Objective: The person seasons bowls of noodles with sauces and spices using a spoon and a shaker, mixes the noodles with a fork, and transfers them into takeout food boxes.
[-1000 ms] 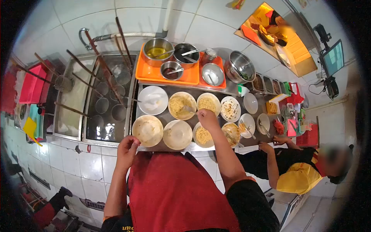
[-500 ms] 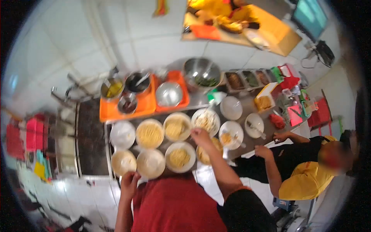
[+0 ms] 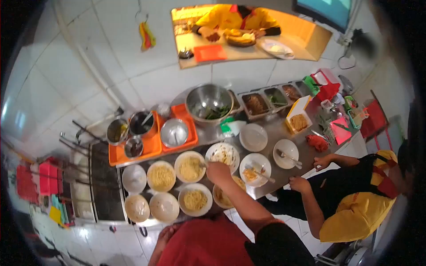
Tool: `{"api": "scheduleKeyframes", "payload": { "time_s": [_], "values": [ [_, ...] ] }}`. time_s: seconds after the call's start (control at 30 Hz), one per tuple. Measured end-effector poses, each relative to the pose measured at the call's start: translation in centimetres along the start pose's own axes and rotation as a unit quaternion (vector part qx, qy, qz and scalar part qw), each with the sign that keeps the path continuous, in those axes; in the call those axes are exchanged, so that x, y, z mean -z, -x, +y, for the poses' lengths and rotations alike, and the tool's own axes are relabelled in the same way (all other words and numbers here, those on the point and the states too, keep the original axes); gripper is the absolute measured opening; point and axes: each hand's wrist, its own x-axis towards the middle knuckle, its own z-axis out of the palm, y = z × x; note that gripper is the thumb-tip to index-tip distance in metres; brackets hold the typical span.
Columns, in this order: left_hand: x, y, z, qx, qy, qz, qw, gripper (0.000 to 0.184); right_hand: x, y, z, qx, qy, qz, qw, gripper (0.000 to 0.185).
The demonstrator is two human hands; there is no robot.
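My right hand [image 3: 218, 173] reaches over the counter with its fingers closed. It is between a bowl of noodles [image 3: 190, 167] and a white bowl with brown bits in it [image 3: 223, 155]. A small dark shape shows at its fingertips, too unclear to name. Low down by my red apron [image 3: 199, 244] is my left hand [image 3: 166, 235], away from the bowls; its fingers are partly hidden. Around my right arm stand more noodle bowls, one in front [image 3: 195, 200] and one partly covered by the forearm [image 3: 223, 195]. Two nearly bare bowls [image 3: 164, 207] [image 3: 137, 209] are at the front left.
Orange trays [image 3: 116, 156] carry metal pots at the back left. Behind the bowls are a large steel bowl of greens [image 3: 209, 104] and metal food containers [image 3: 255, 104]. A co-worker [image 3: 337, 195] stands at the right; another person [image 3: 239, 22] is behind the serving window.
The view has shifted. My left hand has dropped from beside the front-left bowl to my apron. My right hand has moved slightly toward the noodle bowl on its left.
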Motion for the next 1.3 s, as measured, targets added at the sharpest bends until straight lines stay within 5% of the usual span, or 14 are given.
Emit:
{"api": "scheduleKeyframes", "payload": {
  "time_s": [0.13, 0.47, 0.6, 0.73, 0.87, 1.03, 1.17, 1.3],
  "values": [
    [3.0, -1.0, -3.0, -0.072, -0.137, 0.059, 0.986, 0.029, -3.0, -1.0, 0.7, -0.008, -0.261, -0.007, 0.965, 0.016],
    [3.3, -0.4, -1.8, -0.08, -0.079, 0.179, 0.977, 0.015, 7.7, 0.3, -2.6, 0.08, 0.006, 0.073, 0.994, 0.017],
    [3.5, -1.6, -2.5, -0.12, -0.098, 0.189, 0.97, 0.013, 4.1, -0.8, -1.7, 0.065, 0.084, -0.054, 0.993, 0.018],
    [2.7, -1.1, -2.1, -0.164, -0.082, 0.208, 0.961, 0.014, 4.4, 0.7, -2.2, 0.042, 0.014, 0.034, 0.998, 0.016],
    [5.5, -2.3, -0.7, -0.206, -0.076, 0.233, 0.947, 0.015, 0.9, 0.3, -1.0, 0.053, 0.054, -0.054, 0.996, 0.015],
    [9.4, -6.7, 9.0, -0.246, 0.026, 0.228, 0.942, 0.032, 0.1, 1.0, -2.9, 0.043, 0.009, -0.031, 0.999, 0.015],
    [12.3, -14.1, 19.5, -0.193, 0.241, 0.1, 0.946, 0.056, -0.9, 1.8, -3.5, -0.017, 0.039, -0.086, 0.995, 0.026],
    [16.3, -25.1, 26.1, -0.179, 0.148, 0.226, 0.946, 0.051, 0.2, 4.0, -3.3, 0.012, 0.034, 0.008, 0.999, 0.043]
  ]
}}
